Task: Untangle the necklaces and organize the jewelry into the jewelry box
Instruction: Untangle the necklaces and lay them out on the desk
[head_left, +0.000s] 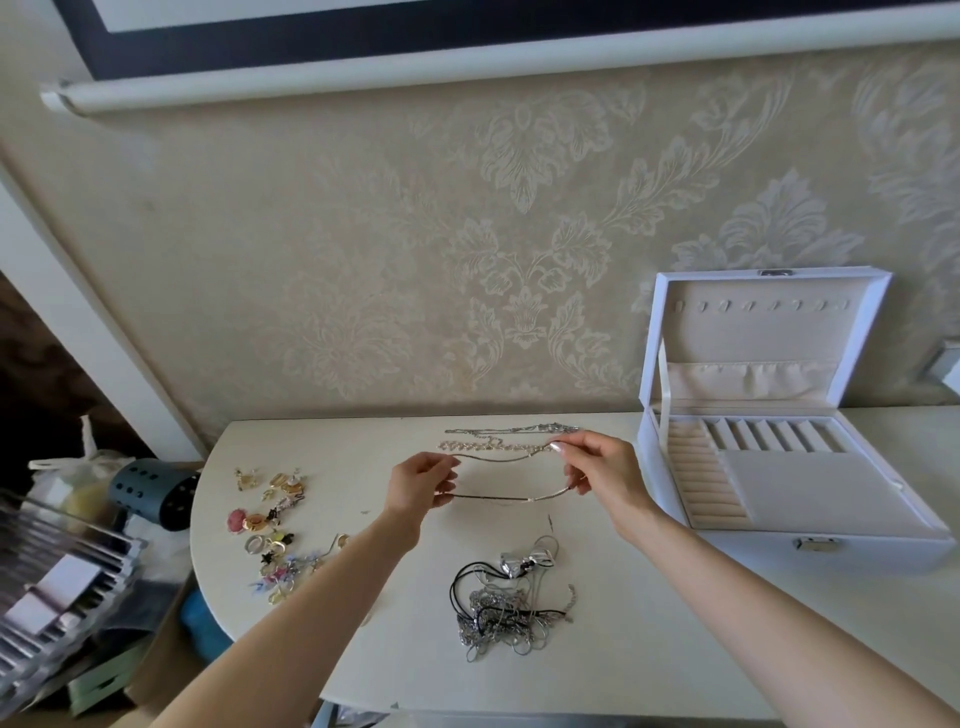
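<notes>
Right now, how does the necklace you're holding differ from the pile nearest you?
The held necklace is one thin silver chain stretched between left hand and right hand; the tangled pile is many chains and black cords knotted together, lying on the table. Both are outside the jewelry box.

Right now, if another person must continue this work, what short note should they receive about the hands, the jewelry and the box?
Left grip: pinches one side of the thin silver necklace, which is stretched between both hands.
Right grip: pinches the other side.
Done: two chains lie straightened near the back of the table.
Left: tangled pile in front; small pieces on the left; jewelry box open on the right, with nothing visible in its compartments.
</notes>
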